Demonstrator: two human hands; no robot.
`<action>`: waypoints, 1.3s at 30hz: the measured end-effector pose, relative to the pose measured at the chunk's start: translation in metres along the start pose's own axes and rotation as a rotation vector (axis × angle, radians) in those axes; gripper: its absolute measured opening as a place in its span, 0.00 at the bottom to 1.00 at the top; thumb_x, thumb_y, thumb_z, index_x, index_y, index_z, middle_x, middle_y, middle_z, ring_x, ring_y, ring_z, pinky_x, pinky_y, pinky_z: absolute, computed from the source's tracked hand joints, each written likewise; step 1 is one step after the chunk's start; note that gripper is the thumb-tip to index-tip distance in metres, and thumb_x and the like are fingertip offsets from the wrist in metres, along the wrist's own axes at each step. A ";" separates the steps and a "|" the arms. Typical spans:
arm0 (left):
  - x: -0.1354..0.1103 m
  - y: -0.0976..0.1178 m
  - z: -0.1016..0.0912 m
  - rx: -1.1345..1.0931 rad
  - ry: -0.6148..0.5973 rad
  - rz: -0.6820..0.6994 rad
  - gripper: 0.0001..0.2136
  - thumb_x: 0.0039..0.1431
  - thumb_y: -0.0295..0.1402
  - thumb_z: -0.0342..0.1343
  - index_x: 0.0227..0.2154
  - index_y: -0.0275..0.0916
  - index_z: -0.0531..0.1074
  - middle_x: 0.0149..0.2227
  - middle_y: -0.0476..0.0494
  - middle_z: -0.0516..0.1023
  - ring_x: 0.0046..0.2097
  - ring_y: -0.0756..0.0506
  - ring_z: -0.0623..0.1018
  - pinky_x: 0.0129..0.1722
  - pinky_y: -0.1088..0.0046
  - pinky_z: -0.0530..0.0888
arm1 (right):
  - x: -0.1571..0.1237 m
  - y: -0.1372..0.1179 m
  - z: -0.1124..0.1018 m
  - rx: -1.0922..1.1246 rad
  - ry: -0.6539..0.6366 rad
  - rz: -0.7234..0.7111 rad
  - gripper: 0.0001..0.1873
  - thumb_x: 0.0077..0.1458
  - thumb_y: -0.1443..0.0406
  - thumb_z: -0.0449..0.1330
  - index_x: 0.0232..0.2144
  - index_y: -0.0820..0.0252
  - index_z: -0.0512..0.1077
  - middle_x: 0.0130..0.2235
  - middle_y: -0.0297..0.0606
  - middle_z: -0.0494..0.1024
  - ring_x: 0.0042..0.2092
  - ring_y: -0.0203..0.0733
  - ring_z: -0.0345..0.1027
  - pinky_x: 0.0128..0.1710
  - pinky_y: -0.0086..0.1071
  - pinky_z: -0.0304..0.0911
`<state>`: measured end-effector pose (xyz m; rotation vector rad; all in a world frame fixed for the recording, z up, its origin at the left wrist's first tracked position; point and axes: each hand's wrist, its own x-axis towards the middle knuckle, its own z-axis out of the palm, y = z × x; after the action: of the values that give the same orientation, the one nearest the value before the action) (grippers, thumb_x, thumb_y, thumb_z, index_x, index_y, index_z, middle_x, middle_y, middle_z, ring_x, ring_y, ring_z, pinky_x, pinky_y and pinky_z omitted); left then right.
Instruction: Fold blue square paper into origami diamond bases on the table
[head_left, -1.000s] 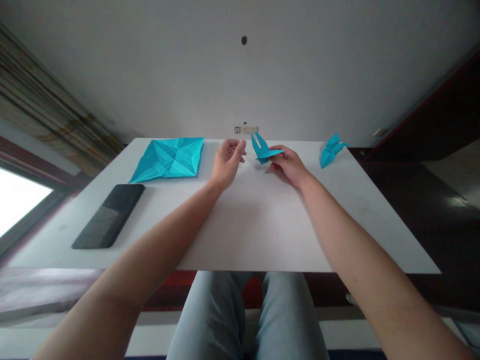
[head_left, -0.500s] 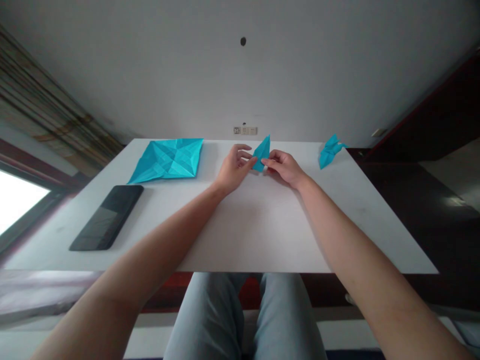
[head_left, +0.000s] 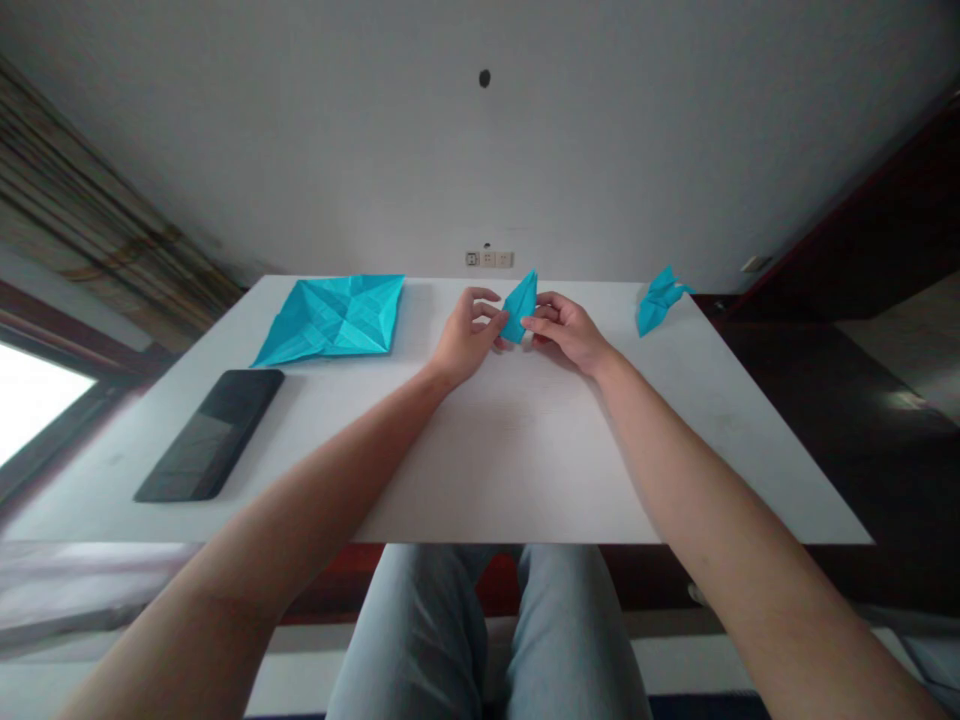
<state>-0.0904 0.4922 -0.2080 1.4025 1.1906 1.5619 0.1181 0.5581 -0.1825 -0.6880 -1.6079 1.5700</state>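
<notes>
Between my hands a small piece of folded blue origami paper (head_left: 520, 306) stands with its pointed tip upward, just over the far middle of the white table. My left hand (head_left: 469, 335) pinches its left edge between thumb and fingers. On the other side, my right hand (head_left: 568, 328) grips the lower right edge, thumb in front and fingers partly hidden behind the paper. To the right rests a blue origami figure (head_left: 657, 302) with pointed ends. An unfolded, creased blue sheet (head_left: 337, 318) lies left of my left hand.
A black phone (head_left: 212, 435) lies on the left part of the white table (head_left: 495, 450). Beyond the far edge rises a grey wall (head_left: 360, 130) with power sockets (head_left: 489, 259). My legs (head_left: 491, 630) are under the near edge.
The folded paper has turned slightly, showing its front face more fully, and my right fingers have slid up behind its right edge. The other things stay in place.
</notes>
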 end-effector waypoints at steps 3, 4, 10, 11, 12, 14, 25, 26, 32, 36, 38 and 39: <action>0.002 -0.002 -0.001 0.021 0.020 -0.005 0.11 0.74 0.33 0.71 0.47 0.42 0.73 0.42 0.50 0.87 0.27 0.52 0.85 0.29 0.76 0.81 | -0.002 -0.002 0.001 0.009 -0.065 0.014 0.39 0.39 0.45 0.91 0.46 0.52 0.80 0.37 0.28 0.86 0.39 0.40 0.80 0.41 0.36 0.80; 0.003 -0.002 -0.001 0.028 0.027 0.000 0.10 0.73 0.33 0.72 0.45 0.42 0.74 0.43 0.49 0.88 0.28 0.52 0.85 0.30 0.76 0.81 | -0.003 -0.002 0.001 0.010 -0.078 0.007 0.39 0.38 0.45 0.92 0.45 0.51 0.81 0.37 0.29 0.86 0.40 0.41 0.81 0.42 0.37 0.81; 0.001 -0.001 -0.005 0.073 0.029 0.014 0.12 0.71 0.36 0.76 0.45 0.43 0.77 0.33 0.51 0.85 0.30 0.49 0.86 0.31 0.75 0.81 | 0.000 0.000 0.001 -0.026 -0.075 -0.022 0.37 0.40 0.44 0.91 0.44 0.51 0.81 0.38 0.31 0.86 0.40 0.42 0.81 0.42 0.39 0.83; 0.000 0.000 -0.005 0.087 0.030 0.019 0.12 0.71 0.36 0.77 0.45 0.43 0.77 0.34 0.51 0.85 0.30 0.49 0.86 0.30 0.75 0.80 | 0.000 0.001 0.002 -0.031 -0.065 -0.024 0.37 0.39 0.44 0.91 0.44 0.51 0.81 0.38 0.31 0.86 0.40 0.42 0.81 0.41 0.38 0.83; -0.001 0.001 -0.005 0.103 0.034 0.025 0.13 0.70 0.36 0.77 0.45 0.43 0.78 0.35 0.50 0.86 0.30 0.49 0.86 0.29 0.76 0.78 | 0.001 0.001 0.002 -0.035 -0.052 -0.027 0.37 0.39 0.43 0.91 0.43 0.51 0.81 0.39 0.32 0.86 0.40 0.42 0.81 0.40 0.37 0.82; -0.004 0.003 -0.005 0.133 0.034 0.033 0.13 0.69 0.37 0.77 0.46 0.43 0.79 0.37 0.49 0.88 0.30 0.49 0.85 0.28 0.76 0.76 | 0.001 0.002 0.002 -0.036 -0.025 -0.030 0.38 0.38 0.42 0.91 0.43 0.51 0.81 0.39 0.33 0.86 0.40 0.42 0.80 0.38 0.35 0.81; -0.004 0.001 -0.001 0.002 -0.041 0.045 0.25 0.58 0.42 0.84 0.52 0.40 0.80 0.50 0.37 0.93 0.50 0.41 0.94 0.51 0.66 0.89 | 0.006 0.008 -0.003 -0.132 0.025 -0.049 0.40 0.39 0.33 0.87 0.37 0.51 0.77 0.35 0.31 0.77 0.34 0.40 0.67 0.34 0.37 0.66; -0.004 0.000 -0.002 0.004 -0.044 0.040 0.26 0.58 0.41 0.84 0.53 0.41 0.79 0.50 0.37 0.93 0.50 0.41 0.94 0.51 0.66 0.89 | 0.006 0.009 -0.003 -0.147 0.021 -0.056 0.40 0.40 0.32 0.87 0.37 0.51 0.77 0.35 0.31 0.78 0.34 0.40 0.66 0.34 0.37 0.65; 0.000 -0.005 -0.003 -0.051 -0.091 0.026 0.23 0.66 0.44 0.79 0.54 0.43 0.76 0.48 0.40 0.93 0.46 0.44 0.94 0.43 0.72 0.85 | 0.003 0.009 -0.005 -0.194 0.066 -0.036 0.41 0.43 0.28 0.83 0.39 0.48 0.77 0.29 0.28 0.75 0.30 0.39 0.65 0.31 0.35 0.62; 0.002 -0.006 -0.003 -0.104 -0.095 -0.007 0.22 0.68 0.42 0.77 0.54 0.44 0.72 0.44 0.45 0.91 0.45 0.45 0.94 0.44 0.72 0.86 | 0.003 0.008 -0.004 -0.143 0.074 -0.069 0.41 0.44 0.31 0.85 0.43 0.48 0.75 0.38 0.29 0.81 0.33 0.38 0.71 0.33 0.34 0.69; 0.003 -0.006 -0.002 -0.133 -0.070 -0.016 0.22 0.68 0.39 0.76 0.55 0.46 0.69 0.41 0.50 0.89 0.43 0.45 0.94 0.47 0.69 0.88 | 0.005 0.009 -0.003 -0.108 0.077 -0.094 0.42 0.42 0.34 0.86 0.45 0.47 0.74 0.41 0.28 0.83 0.32 0.35 0.70 0.33 0.33 0.70; 0.003 -0.005 -0.001 -0.145 -0.051 -0.015 0.23 0.67 0.37 0.76 0.55 0.47 0.68 0.40 0.53 0.88 0.42 0.46 0.93 0.48 0.68 0.89 | 0.005 0.010 -0.002 -0.097 0.077 -0.100 0.43 0.42 0.35 0.87 0.47 0.46 0.73 0.40 0.26 0.82 0.31 0.34 0.69 0.32 0.33 0.70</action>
<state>-0.0925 0.4962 -0.2122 1.3283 1.0345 1.5608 0.1159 0.5645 -0.1914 -0.7006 -1.6434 1.3856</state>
